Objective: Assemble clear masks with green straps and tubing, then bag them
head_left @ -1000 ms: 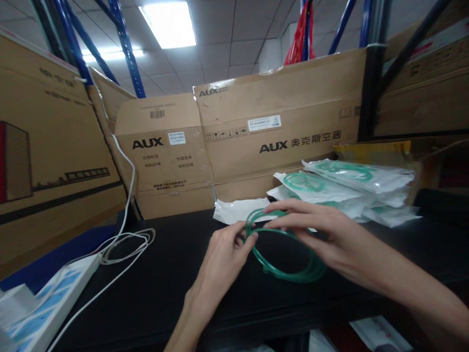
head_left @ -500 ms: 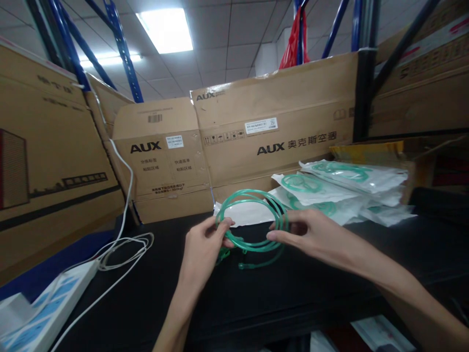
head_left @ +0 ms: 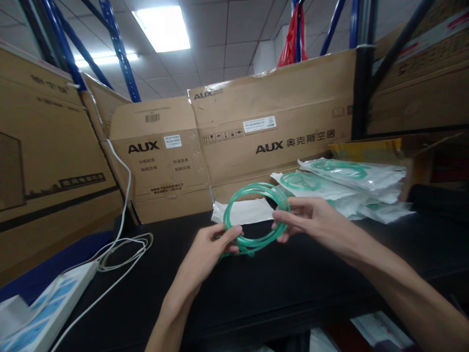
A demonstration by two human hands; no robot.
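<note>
A coil of green, see-through tubing (head_left: 256,241) is held up between both hands over the black tabletop (head_left: 256,293). My left hand (head_left: 214,244) pinches its lower left side, thumb on top. At the right side of the loops, my right hand (head_left: 304,217) grips the tubing between thumb and fingers. Behind the coil lies a flat white pouch (head_left: 249,211). To the right rests a pile of white and clear pouches (head_left: 351,188) with coiled green tubing inside. The far ends of the held tubing are mostly hidden.
Cardboard panels (head_left: 271,127) wall off the back, and a large carton (head_left: 54,142) stands at left. A white power strip (head_left: 54,303) and its cable (head_left: 126,205) lie on the left. An open carton (head_left: 414,156) sits behind the pouches. A red bag (head_left: 292,41) hangs above.
The coil has turned and tilted, shifting slightly right. My right hand has moved up a little along its side. The tube end that hung below the loops no longer shows there.
</note>
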